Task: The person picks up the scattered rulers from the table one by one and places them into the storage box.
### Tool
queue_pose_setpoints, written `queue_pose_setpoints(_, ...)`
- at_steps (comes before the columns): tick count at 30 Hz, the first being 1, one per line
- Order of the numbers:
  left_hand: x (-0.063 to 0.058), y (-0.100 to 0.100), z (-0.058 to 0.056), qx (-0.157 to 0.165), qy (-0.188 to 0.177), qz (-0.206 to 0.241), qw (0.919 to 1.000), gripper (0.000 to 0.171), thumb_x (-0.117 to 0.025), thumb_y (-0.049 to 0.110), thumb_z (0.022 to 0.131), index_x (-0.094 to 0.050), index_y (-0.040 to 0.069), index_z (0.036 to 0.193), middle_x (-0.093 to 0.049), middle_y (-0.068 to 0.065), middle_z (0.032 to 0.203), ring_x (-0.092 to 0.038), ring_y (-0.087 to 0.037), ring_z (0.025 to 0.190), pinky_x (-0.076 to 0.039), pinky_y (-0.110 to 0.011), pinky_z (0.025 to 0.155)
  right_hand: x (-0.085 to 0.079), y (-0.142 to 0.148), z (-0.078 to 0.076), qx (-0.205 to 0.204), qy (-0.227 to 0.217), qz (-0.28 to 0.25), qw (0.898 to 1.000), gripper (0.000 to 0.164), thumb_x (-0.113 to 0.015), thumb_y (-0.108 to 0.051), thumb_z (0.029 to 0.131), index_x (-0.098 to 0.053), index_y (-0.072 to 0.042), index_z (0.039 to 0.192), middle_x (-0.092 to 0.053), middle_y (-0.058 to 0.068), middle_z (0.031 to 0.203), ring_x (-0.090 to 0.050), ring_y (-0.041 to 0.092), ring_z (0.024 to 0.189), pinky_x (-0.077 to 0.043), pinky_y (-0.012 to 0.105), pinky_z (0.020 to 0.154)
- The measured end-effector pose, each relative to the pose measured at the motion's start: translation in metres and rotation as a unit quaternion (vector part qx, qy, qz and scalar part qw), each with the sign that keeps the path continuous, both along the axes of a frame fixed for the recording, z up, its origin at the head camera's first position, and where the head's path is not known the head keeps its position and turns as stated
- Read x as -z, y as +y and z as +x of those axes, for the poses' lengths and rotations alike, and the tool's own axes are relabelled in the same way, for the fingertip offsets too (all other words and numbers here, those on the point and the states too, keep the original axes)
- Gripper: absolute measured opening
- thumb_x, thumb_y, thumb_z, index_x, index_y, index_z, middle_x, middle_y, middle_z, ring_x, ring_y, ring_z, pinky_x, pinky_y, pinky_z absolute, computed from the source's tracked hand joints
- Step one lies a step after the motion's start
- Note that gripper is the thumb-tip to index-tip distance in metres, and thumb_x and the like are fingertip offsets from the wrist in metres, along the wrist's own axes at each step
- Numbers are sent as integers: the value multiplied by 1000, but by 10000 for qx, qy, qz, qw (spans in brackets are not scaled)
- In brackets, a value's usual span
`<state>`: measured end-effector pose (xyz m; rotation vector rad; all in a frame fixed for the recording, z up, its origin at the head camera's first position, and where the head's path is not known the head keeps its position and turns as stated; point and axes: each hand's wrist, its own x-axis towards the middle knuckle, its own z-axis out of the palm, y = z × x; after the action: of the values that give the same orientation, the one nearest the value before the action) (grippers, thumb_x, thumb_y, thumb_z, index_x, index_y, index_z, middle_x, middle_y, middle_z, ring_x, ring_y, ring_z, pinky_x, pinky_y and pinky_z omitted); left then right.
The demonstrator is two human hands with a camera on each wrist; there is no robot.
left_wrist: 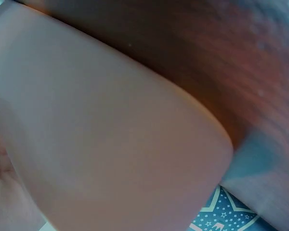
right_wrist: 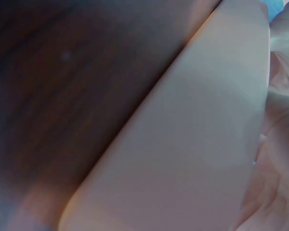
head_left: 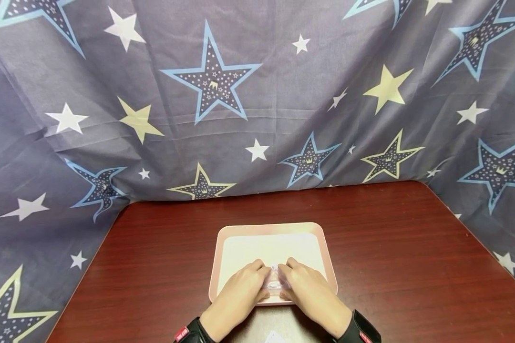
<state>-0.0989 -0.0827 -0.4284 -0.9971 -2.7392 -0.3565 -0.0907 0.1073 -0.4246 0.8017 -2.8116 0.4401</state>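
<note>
A pink tray (head_left: 269, 229) with a white inner floor lies on the table. Over its near half, my left hand (head_left: 245, 282) and right hand (head_left: 305, 282) face each other with fingers curled. Between them they pinch a small, clear, shiny plastic item (head_left: 274, 285), one hand on each side; cannot tell its exact kind, as the fingers hide its ends. In the left wrist view the tray's outer wall (left_wrist: 111, 120) fills the middle, with part of the left hand (left_wrist: 7, 197) at the left edge. In the right wrist view, right-hand fingers (right_wrist: 284, 139) show beside the tray wall (right_wrist: 197, 125).
The reddish-brown wooden table (head_left: 395, 247) spreads out around the tray. A grey curtain (head_left: 274, 95) with stars hangs along its back and sides. Close to the near edge, between the forearms, a small whitish piece (head_left: 274, 337) is partly cut off by the frame.
</note>
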Motion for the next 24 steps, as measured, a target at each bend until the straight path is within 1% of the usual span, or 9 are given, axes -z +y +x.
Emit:
queue_pose_setpoints(3,0,1,-1,-23,-14,-7,10000,35,-86,21,72,-68,5,98,-59,1,88,-60,-12,80,-53,-27,70,0,0,0,16,0,34,10000,39,-87,-25,72,-66,-9,100,-51,-4,81,-52,9,66,-44,27,54)
queue_pose_setpoints(8,1,1,-1,-57,-40,-36,10000,34,-87,20,72,-69,6,97,-59,1,88,-60,-12,80,-53,-27,70,0,-1,-1,59,-34,138,9999,34,-87,-25,72,-65,-10,94,-52,-4,80,-54,11,71,-45,27,55)
queue_pose_setpoints(11,2,2,-1,-53,-29,-67,10000,30,-86,19,72,-69,7,93,-59,2,86,-59,-12,78,-52,-26,69,0,-2,-1,62,-132,177,9997,29,-86,-22,73,-63,-11,87,-51,-5,79,-53,11,73,-45,25,56)
queue_pose_setpoints(15,3,3,-1,-23,16,-58,10000,24,-85,17,71,-70,9,88,-58,3,84,-57,-12,77,-51,-26,67,0,-2,-2,17,-285,110,9995,27,-85,-17,74,-59,-13,80,-50,-5,78,-51,11,72,-44,24,60)
queue_pose_setpoints(20,2,3,-1,-47,-32,21,10000,22,-85,16,70,-69,11,84,-58,4,82,-56,-12,75,-50,-26,66,2,-3,-5,12,-443,60,9990,26,-86,-15,72,-61,-13,79,-54,-3,82,-52,12,72,-45,24,62)
queue_pose_setpoints(24,2,5,-2,-36,-27,-5,10000,23,-86,15,70,-69,10,85,-58,3,81,-56,-13,74,-49,-26,65,4,-2,-7,94,-635,30,9979,26,-86,-16,71,-61,-14,77,-54,-3,83,-52,12,72,-44,24,62)
